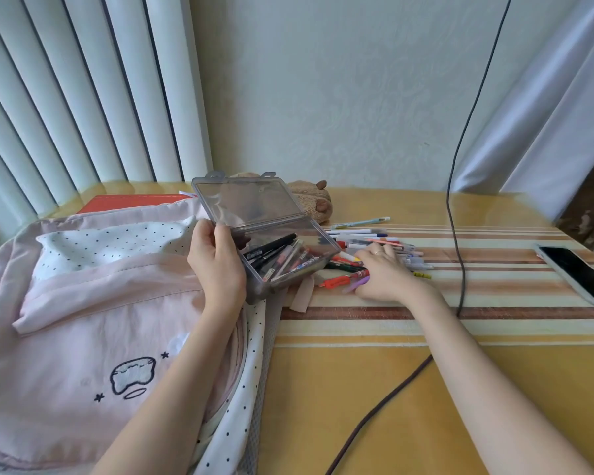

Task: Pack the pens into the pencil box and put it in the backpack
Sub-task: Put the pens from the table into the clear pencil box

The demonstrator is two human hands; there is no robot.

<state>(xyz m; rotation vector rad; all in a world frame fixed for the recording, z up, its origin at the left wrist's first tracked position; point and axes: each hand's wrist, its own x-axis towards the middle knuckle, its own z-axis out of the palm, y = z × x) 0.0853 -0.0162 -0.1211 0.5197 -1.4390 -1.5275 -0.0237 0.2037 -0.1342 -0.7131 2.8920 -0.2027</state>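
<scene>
Two bare forearms are seen reaching forward from the bottom edge over a yellow worktop (pixel 374 389) with a striped mat. The left hand (pixel 216 265) is raised above a pink backpack (pixel 83 337) and is wrapped around the near left corner of a clear grey pencil box (pixel 288 255); the thumb is laid along the box's left edge near the hinge, and the remaining fingers are curled under and around its side, so the box is gripped and tilted, its right end dipping toward the loose pens. The box's lid (pixel 251 200) is swung open and stands up behind it. Inside the box, several pens are laid lengthwise, among them a black marker (pixel 275 245) and red and white barrels.

The right hand (pixel 384 272) is stretched out flat, palm down, on a pile of loose pens (pixel 374 241) scattered on the mat just to the right of the box. Its fingers (pixel 383 252) are bent and loosely spread over the pens; whether any pen is actually pinched cannot be told, since the fingertips are hidden among the barrels. A red pen (pixel 343 280) and a purple pen (pixel 355 286) are seen lying under the thumb side of this hand.

The backpack is laid flat at left, its dotted white lining showing. A brown plush toy (pixel 314 200) is seen behind the lid, a phone (pixel 580 275) at far right, and a dark cable (pixel 455 207) hanging down across the worktop.
</scene>
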